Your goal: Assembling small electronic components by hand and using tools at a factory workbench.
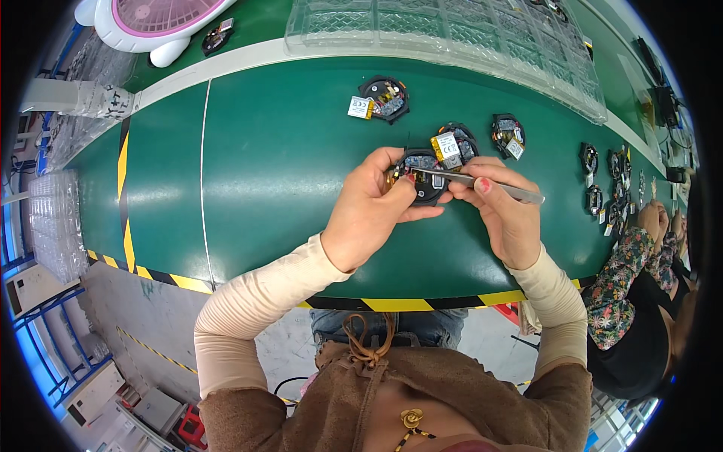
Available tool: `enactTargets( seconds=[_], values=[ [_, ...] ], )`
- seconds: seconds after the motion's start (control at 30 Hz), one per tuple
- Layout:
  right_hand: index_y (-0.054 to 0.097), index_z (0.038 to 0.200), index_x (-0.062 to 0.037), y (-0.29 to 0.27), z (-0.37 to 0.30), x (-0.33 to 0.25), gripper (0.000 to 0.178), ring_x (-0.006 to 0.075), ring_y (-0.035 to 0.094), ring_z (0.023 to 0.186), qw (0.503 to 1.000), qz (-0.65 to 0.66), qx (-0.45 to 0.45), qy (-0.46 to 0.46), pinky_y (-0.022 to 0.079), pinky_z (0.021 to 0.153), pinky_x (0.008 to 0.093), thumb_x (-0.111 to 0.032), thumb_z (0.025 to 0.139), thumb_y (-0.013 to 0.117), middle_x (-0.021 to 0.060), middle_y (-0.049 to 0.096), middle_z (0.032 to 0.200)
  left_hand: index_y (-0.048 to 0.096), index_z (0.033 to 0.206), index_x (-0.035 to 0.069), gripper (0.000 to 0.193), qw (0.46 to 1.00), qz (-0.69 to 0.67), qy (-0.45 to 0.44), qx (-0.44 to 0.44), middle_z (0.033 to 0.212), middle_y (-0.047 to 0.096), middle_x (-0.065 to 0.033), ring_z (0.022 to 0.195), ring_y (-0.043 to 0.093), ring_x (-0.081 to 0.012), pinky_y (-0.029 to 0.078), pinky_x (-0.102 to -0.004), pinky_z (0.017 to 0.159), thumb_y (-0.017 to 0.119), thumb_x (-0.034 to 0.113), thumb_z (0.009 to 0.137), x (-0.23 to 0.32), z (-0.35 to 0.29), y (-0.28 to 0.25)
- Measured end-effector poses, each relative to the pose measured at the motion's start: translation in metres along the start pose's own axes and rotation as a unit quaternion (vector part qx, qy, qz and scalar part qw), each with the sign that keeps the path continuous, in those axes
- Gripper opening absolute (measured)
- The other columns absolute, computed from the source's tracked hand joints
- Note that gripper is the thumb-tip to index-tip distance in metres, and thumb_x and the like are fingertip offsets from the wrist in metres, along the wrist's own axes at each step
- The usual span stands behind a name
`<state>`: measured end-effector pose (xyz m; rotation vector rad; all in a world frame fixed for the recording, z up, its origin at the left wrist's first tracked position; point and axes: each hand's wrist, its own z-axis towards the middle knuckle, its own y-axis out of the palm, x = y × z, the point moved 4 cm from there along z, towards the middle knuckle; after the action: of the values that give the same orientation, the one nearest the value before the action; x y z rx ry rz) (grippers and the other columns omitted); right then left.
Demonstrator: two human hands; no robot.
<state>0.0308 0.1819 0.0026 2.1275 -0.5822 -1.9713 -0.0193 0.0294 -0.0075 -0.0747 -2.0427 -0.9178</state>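
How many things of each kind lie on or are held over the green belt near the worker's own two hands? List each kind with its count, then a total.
Round black electronic assemblies: 4, one held, three lying on the belt
Metal tweezers: 1
Total: 5

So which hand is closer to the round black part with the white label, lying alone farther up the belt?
Left. The left hand sits just below the part; the right hand is farther off, to its lower right.
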Motion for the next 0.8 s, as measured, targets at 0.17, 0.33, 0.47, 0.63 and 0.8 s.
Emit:
enactTargets(
  seconds=[0.17,0.33,0.47,0.63,0.8],
  values=[
    [0.056,0.102,0.0075,-0.0012,-0.0011,0.0006,0.021,0.029,0.061,0.085,0.999,0.019,-0.01,0.032,0.051,0.078,0.0354,-0.003,0.085,0.05,0.0162,0.056,0.096,0.036,0.11,-0.006,0.024,1.0,0.011,0.007,0.001,0.102,0.054,-0.0139,0.09,0.059,-0.0196,0.052,-0.0336,0.081,0.035,-0.002,0.087,0.0003,0.0001,0.0009],
    [0.055,0.104,0.006,-0.0056,-0.0018,0.0059,0.022,0.0281,0.061,0.084,0.995,0.072,0.005,0.066,0.051,0.077,0.0352,-0.004,0.085,0.05,0.0184,0.059,0.095,0.036,0.109,-0.005,0.023,0.999,0.041,0.025,0.0,0.099,0.054,-0.0121,0.089,0.059,-0.0177,0.052,-0.0325,0.079,0.036,-0.002,0.087,-0.0023,-0.0005,0.0009],
    [0.054,0.104,0.0013,-0.0058,-0.0032,0.0065,0.02,0.0244,0.061,0.082,0.995,0.059,0.023,0.078,0.051,0.073,0.0328,-0.006,0.086,0.051,0.0182,0.059,0.095,0.037,0.108,-0.005,0.022,0.998,0.047,0.03,0.002,0.1,0.053,-0.0121,0.089,0.059,-0.0174,0.053,-0.0321,0.078,0.037,-0.002,0.087,-0.0026,-0.0004,0.0027],
    [0.054,0.103,0.0014,-0.0072,-0.0039,0.0084,0.019,0.0242,0.062,0.079,0.994,0.07,0.024,0.081,0.051,0.071,0.0321,-0.005,0.086,0.05,0.0184,0.06,0.091,0.037,0.108,-0.005,0.022,0.998,0.052,0.03,-0.003,0.101,0.053,-0.0124,0.089,0.059,-0.0174,0.053,-0.0322,0.078,0.037,-0.002,0.087,-0.0038,-0.0006,0.0021],
    [0.054,0.101,0.0021,-0.0063,-0.0033,0.0071,0.017,0.0242,0.062,0.077,0.994,0.069,0.016,0.083,0.051,0.069,0.0316,-0.004,0.085,0.049,0.0168,0.06,0.087,0.038,0.109,-0.002,0.022,0.997,0.077,0.028,-0.007,0.106,0.052,-0.0118,0.095,0.057,-0.0198,0.052,-0.0368,0.082,0.034,-0.004,0.087,-0.0047,-0.001,0.0032]
  ],
)
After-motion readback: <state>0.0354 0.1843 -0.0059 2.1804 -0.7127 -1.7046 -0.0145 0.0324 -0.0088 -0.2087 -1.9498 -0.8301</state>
